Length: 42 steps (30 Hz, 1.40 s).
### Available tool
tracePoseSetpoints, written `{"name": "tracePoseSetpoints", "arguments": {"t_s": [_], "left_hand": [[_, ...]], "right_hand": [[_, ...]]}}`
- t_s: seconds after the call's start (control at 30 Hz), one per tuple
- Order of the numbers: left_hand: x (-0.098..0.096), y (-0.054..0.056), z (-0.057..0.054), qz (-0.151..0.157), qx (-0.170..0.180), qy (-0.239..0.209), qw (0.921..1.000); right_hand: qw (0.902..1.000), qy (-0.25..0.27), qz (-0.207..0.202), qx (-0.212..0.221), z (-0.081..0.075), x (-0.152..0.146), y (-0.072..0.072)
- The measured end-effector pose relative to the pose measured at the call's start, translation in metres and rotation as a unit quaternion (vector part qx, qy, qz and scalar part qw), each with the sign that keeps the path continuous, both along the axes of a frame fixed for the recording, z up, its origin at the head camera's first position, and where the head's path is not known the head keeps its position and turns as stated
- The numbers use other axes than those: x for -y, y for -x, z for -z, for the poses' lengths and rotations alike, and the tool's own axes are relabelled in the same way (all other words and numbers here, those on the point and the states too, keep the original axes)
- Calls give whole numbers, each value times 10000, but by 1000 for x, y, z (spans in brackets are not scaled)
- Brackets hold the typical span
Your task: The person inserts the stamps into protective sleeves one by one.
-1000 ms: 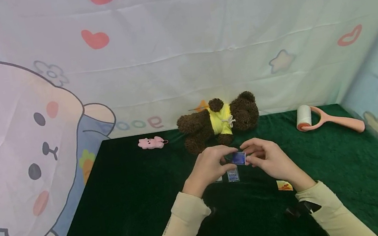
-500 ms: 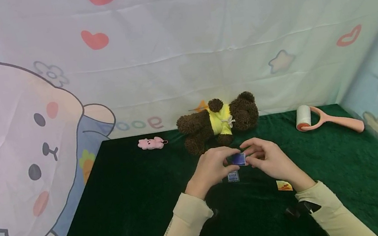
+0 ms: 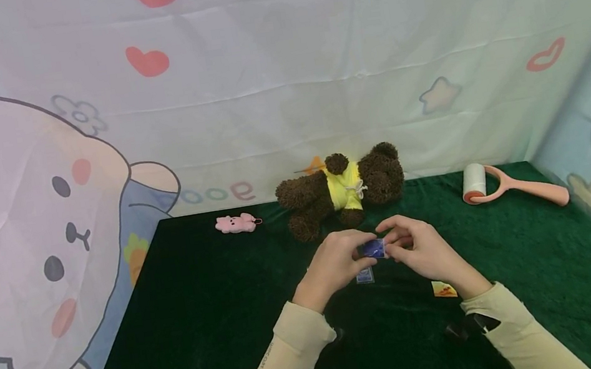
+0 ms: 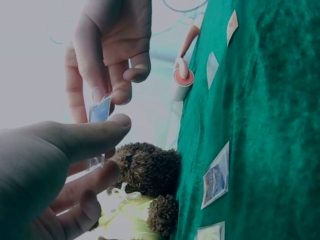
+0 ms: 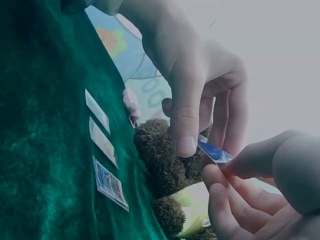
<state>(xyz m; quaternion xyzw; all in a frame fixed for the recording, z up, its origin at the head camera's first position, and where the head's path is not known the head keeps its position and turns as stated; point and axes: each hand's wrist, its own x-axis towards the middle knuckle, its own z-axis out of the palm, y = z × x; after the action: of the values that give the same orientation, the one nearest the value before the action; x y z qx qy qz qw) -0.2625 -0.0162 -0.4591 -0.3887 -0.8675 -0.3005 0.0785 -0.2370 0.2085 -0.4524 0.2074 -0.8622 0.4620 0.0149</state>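
A small blue card in a clear sleeve is held above the green cloth between both hands. My left hand pinches its left side between thumb and fingers; my right hand pinches the right edge. The clear sleeve shows below my left thumb in the left wrist view. Light glints off the blue face in the right wrist view. Below the hands, a sleeved blue-patterned card lies on the cloth, partly covered by my left hand. Near my right wrist lies a yellow card.
Behind the hands a brown teddy bear in a yellow top lies on its side. A pink plush charm sits at the back left, a lint roller at the back right. More sleeved cards lie in a row. A printed curtain hangs behind.
My left hand has shifted slightly right, covering a pale card on the cloth that showed earlier. The blue card has tilted a little in the fingers. My right hand is nearly still.
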Motion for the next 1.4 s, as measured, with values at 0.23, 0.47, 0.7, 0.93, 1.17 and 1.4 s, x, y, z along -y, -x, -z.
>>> {"name": "tracePoseSetpoints", "arguments": {"t_s": [0.23,0.47,0.7,0.93,1.17,1.4], "left_hand": [[-1,-1,-1,52,157,-69,9998],[-3,-2,-1,88,98,-152,9998],[-5,-2,0,47,63,-157,9998],[-3,0,0,301,529,-626,9962],[-2,2,0,194,732,-889,9932],[-1,1,-2,-25,772,-750,9942]], "right_hand": [[10000,29,-38,22,0,0,1],[10000,15,-33,-29,2,0,1],[9999,122,-31,-72,4,0,1],[9997,228,-35,40,3,0,2],[9996,265,-74,112,3,-2,2],[9999,90,-74,36,2,-4,2]]}}
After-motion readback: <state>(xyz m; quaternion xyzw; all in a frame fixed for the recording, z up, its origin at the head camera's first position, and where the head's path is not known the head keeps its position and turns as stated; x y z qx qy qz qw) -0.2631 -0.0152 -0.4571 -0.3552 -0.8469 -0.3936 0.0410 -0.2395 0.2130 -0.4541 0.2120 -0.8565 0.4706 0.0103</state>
